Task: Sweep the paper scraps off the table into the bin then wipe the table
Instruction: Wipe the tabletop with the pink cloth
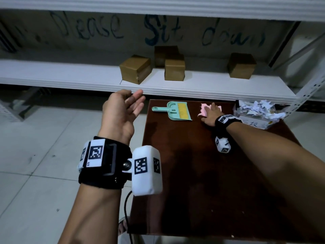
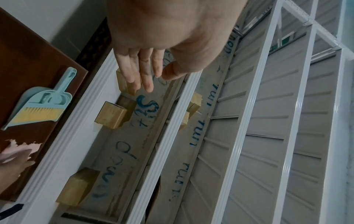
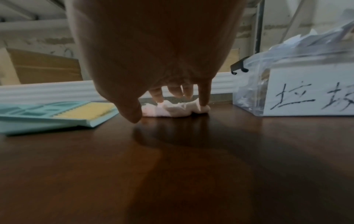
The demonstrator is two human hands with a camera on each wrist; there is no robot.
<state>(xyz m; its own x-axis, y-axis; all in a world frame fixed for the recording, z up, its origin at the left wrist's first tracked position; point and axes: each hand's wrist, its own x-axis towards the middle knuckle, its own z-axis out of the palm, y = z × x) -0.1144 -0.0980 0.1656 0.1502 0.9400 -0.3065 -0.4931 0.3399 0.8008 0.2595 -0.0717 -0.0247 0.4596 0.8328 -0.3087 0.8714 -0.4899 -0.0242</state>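
On the dark brown table (image 1: 202,173), my right hand (image 1: 210,114) lies flat on a pink cloth (image 1: 204,108) near the far edge, fingers straight and pressing it down. The right wrist view shows the fingertips (image 3: 204,103) on the crumpled cloth (image 3: 172,109). A clear bin (image 1: 255,113) full of white paper scraps stands at the far right corner, with a handwritten label (image 3: 310,97). A teal dustpan with a yellow-bristled brush (image 1: 177,110) lies left of the cloth. My left hand (image 1: 123,110) hangs in the air left of the table, open and empty.
A white shelf (image 1: 88,76) runs just behind the table and carries several cardboard boxes (image 1: 135,68). Blue writing covers the wall behind it. Pale tiled floor (image 1: 35,155) lies to the left of the table. A black cable hangs by my left forearm.
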